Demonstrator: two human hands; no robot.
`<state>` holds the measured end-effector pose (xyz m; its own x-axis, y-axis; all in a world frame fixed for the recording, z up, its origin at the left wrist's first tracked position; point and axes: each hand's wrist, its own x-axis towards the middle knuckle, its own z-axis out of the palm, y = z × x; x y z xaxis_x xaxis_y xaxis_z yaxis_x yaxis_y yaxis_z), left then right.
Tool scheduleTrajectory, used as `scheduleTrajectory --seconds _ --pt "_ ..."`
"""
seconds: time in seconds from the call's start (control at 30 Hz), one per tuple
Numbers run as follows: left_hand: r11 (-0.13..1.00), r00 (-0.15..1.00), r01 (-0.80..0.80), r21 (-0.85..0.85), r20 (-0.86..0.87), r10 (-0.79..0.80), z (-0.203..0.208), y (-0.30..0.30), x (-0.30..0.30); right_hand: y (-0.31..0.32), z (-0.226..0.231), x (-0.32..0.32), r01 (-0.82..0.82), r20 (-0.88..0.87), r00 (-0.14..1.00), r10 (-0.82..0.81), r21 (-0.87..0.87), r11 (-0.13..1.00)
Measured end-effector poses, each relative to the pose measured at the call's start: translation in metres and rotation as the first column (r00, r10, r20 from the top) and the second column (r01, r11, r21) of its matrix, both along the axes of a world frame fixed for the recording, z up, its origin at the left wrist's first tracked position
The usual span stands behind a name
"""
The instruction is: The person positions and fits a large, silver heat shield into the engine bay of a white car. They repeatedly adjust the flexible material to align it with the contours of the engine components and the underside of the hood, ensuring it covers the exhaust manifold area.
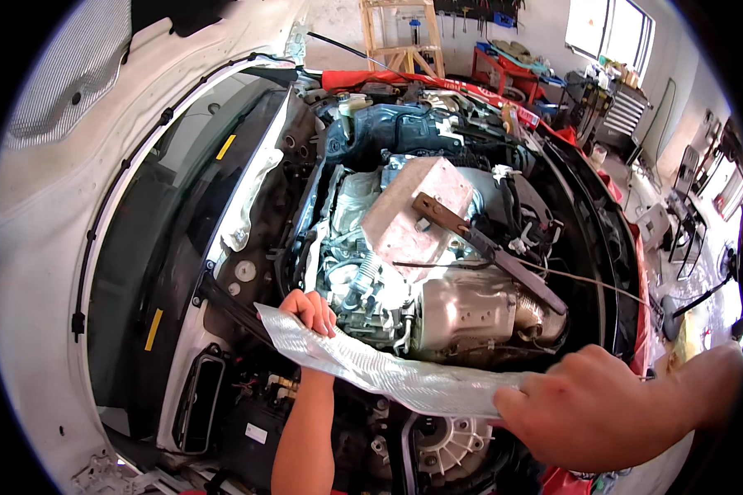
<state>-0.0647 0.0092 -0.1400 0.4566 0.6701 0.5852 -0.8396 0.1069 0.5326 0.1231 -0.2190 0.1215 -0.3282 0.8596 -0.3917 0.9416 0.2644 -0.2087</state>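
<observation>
A long strip of silvery, textured heat shield stretches between my two hands over the near side of an open engine bay. My left hand is closed over its left end, fingers curled on the upper edge. At the other end, my right hand grips the strip, its fingertips partly hidden behind the knuckles. Just beyond the strip lies a metal exhaust cover, shaped like a rounded can. Farther in, a hammer-like tool with a dark handle rests across a pale, stained board on the engine.
The raised hood and windshield are on the left. Red cloth covers the far and right edges of the bay. A thin cord crosses toward the right. A wooden stand and a red cart stand behind.
</observation>
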Motion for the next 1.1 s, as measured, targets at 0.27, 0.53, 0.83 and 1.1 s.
scheduleTrajectory --seconds 0.27,0.53,0.83,1.1 --pt "0.992 0.982 -0.123 0.028 -0.140 0.126 0.009 -0.009 -0.025 0.026 -0.077 0.134 0.274 -0.587 0.626 -0.514 -0.451 0.849" --pt "0.995 0.980 -0.054 0.089 -0.185 0.070 0.015 -0.007 -0.015 -0.004 -0.250 0.199 0.542 -0.081 0.835 -0.544 0.282 0.791" --pt "0.952 0.959 0.236 0.196 -0.206 -0.195 0.021 0.009 -0.021 0.020 -0.292 0.222 0.574 -0.388 0.818 -0.424 0.501 0.648" --pt "0.995 0.984 -0.104 0.011 -0.147 0.105 0.028 -0.027 -0.008 0.053 -0.230 0.173 0.615 -0.618 0.746 -0.249 0.495 0.614"
